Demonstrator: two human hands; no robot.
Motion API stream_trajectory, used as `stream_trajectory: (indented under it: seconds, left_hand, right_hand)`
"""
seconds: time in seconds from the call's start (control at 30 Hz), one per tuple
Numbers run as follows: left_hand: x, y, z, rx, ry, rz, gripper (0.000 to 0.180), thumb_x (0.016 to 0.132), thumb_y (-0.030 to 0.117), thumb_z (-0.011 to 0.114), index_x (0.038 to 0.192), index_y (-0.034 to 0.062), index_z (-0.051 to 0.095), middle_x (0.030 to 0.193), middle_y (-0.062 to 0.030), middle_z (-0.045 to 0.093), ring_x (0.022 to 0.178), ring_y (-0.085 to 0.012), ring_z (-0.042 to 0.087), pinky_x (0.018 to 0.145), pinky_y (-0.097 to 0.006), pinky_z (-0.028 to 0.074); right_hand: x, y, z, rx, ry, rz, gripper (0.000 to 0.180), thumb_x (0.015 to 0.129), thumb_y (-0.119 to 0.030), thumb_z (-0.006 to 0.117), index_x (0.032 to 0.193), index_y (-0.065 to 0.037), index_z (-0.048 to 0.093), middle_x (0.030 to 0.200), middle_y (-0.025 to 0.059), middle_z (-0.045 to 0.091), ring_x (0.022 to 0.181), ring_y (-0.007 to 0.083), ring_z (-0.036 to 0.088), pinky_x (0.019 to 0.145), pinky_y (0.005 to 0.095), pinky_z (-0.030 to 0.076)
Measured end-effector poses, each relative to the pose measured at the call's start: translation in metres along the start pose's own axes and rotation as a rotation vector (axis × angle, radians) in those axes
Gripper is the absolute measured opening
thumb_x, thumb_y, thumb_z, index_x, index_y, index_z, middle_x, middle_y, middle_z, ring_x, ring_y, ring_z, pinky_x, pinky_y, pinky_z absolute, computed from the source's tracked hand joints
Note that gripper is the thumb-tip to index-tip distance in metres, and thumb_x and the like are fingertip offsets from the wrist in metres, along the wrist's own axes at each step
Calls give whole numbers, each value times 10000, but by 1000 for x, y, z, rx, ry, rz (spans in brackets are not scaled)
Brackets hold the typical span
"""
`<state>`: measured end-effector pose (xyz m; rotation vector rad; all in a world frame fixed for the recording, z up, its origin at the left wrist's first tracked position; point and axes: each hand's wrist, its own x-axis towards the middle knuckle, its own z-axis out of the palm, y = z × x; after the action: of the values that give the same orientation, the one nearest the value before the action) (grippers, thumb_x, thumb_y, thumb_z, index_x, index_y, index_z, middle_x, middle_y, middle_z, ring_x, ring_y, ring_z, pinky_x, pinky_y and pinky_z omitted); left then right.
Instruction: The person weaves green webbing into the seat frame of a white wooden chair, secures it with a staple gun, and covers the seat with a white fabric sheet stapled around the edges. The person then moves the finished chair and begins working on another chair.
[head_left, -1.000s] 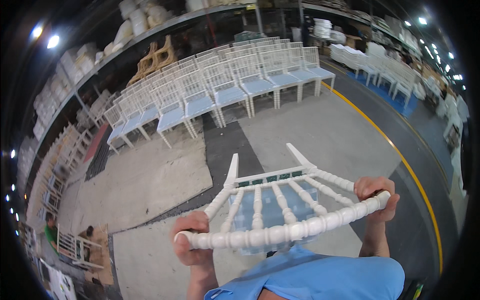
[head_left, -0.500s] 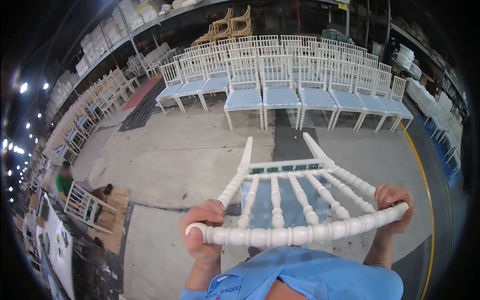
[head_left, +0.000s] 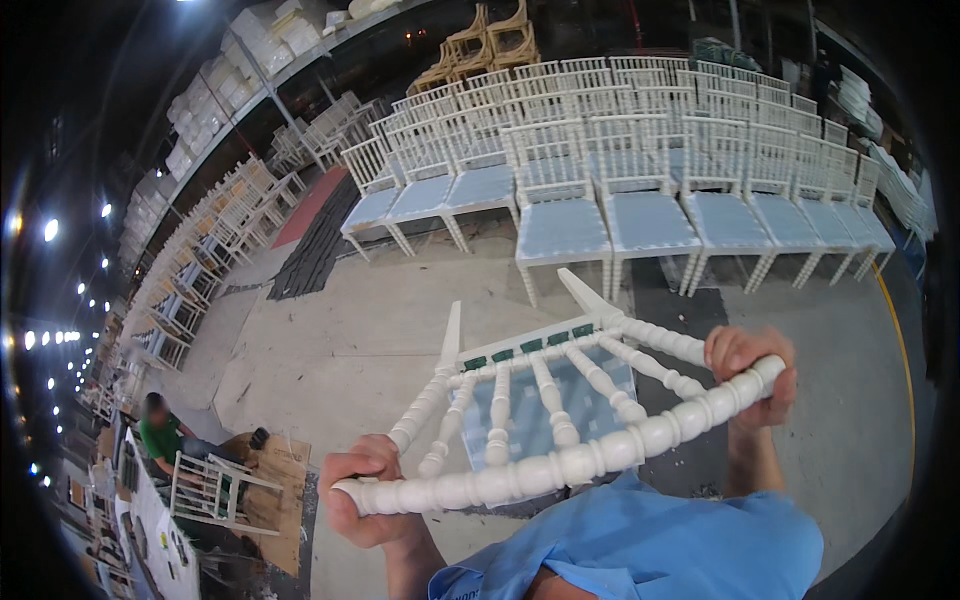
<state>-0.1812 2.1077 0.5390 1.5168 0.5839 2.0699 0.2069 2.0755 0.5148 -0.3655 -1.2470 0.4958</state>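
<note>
A white chair [head_left: 541, 401] with turned spindles hangs or stands tilted in front of me, its bead-shaped top rail closest to my body. My left hand [head_left: 366, 487] is wrapped round the left end of that rail. Round its right end my right hand [head_left: 752, 372] is closed too. Two tapered legs point away from me, past a crossbar with several small green patches. The light blue seat shows between the spindles. Whether any leg touches the floor is hidden.
Rows of white chairs [head_left: 650, 222] with pale blue seats stand ahead, with brown chair frames [head_left: 480, 45] stacked behind. More chairs line the left side. At lower left a person in a green top [head_left: 160, 437] sits beside another white chair [head_left: 222, 495] on cardboard [head_left: 286, 480].
My view has turned, and the chair rows look nearer. The held chair has tilted, its right end higher and its left end lower. Both hands keep their grip.
</note>
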Motion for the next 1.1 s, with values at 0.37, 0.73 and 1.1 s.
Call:
stream_trajectory:
  seconds: [0.37, 0.73, 1.1]
  left_hand:
    - [230, -234, -110, 22, 146, 39, 523, 1033, 467, 329, 978, 11, 580, 576, -57, 476, 563, -179, 450, 676, -378, 446]
    - [462, -571, -157, -172, 49, -184, 486, 971, 476, 438, 907, 21, 597, 647, -79, 529, 616, -211, 502, 693, -397, 459]
    - [574, -939, -72, -33, 45, -601, 416, 936, 385, 484, 890, -3, 627, 723, -90, 605, 673, -228, 583, 716, -409, 515]
  right_hand:
    - [174, 336, 108, 242, -110, 206, 512, 915, -497, 684, 875, 14, 665, 657, 111, 611, 603, 233, 550, 651, 401, 455]
    - [257, 628, 148, 68, 118, 128, 368, 889, -334, 660, 882, 34, 658, 770, 142, 651, 711, 263, 594, 727, 425, 492]
    - [326, 920, 36, -313, 305, 378, 287, 919, -241, 619, 825, 30, 645, 801, 95, 649, 765, 170, 601, 697, 314, 452]
